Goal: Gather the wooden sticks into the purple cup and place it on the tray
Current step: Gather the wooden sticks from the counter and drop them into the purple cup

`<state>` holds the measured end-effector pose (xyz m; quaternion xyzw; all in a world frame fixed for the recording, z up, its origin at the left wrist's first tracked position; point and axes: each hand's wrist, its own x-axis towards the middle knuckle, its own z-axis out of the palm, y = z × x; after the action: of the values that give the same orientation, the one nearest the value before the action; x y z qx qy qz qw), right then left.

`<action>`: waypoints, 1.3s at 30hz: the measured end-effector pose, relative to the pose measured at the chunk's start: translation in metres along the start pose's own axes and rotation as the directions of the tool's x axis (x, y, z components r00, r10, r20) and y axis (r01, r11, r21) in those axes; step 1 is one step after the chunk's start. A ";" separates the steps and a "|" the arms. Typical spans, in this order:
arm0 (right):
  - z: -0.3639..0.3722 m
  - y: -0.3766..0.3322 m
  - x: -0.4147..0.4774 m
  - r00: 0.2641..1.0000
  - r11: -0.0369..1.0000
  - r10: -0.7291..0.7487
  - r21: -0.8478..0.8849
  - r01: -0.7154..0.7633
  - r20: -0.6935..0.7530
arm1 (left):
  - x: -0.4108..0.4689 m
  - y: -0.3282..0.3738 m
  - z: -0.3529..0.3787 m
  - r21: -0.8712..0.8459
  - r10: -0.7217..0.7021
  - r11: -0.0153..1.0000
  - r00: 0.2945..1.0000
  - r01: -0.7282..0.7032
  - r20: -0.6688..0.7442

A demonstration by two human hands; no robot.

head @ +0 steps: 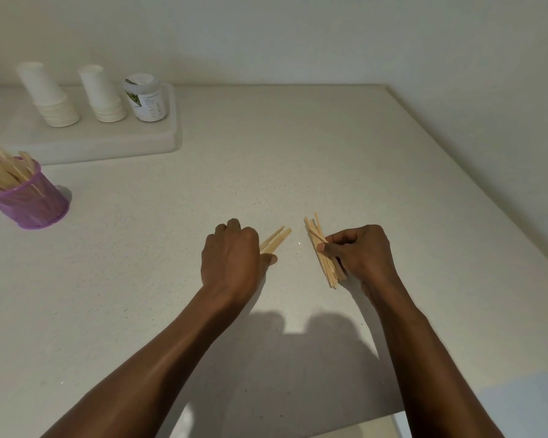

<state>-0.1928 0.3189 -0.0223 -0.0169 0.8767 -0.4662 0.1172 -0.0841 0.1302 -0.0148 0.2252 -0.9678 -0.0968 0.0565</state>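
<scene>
My right hand [359, 252] grips a bundle of several wooden sticks [321, 251], their lower ends down at the white counter. My left hand [231, 257] is curled round a few more sticks [276, 240], whose ends poke out to the right of the fingers. The two hands are a short gap apart at the counter's middle. Far to the left stands the purple mesh cup [35, 200], which holds several sticks [4, 172] leaning left. Behind the cup lies the white tray [114, 143].
On the tray stand two stacks of upturned white paper cups [48, 96] [103, 94] and a white jar [144, 98] with a leaf label. The counter's right edge [475, 172] runs diagonally along a wall; its front edge [361, 420] lies between my forearms.
</scene>
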 end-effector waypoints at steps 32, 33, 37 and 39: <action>0.039 -0.036 -0.007 0.994 0.993 -0.092 0.083 0.087 0.058 | 0.005 -0.019 -0.013 -0.124 0.032 0.991 0.993 -0.046 -0.112; 0.042 -0.041 -0.009 0.993 0.991 -0.099 0.098 0.093 0.065 | 0.008 -0.026 -0.016 -0.242 -0.037 0.970 0.996 0.016 -0.082; 0.064 -0.068 -0.019 0.985 0.977 -0.127 0.186 0.104 0.115 | 0.010 -0.065 -0.039 -0.592 -0.234 0.797 0.965 0.121 -0.116; 0.075 -0.083 -0.024 0.977 0.967 -0.156 0.222 0.122 0.146 | 0.007 -0.087 -0.055 -0.684 -0.322 0.720 0.930 0.118 -0.178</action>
<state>-0.1594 0.2142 0.0096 -0.1037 0.8062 -0.5611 0.1561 -0.0451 0.0416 0.0208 0.3164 -0.8172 -0.4061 0.2591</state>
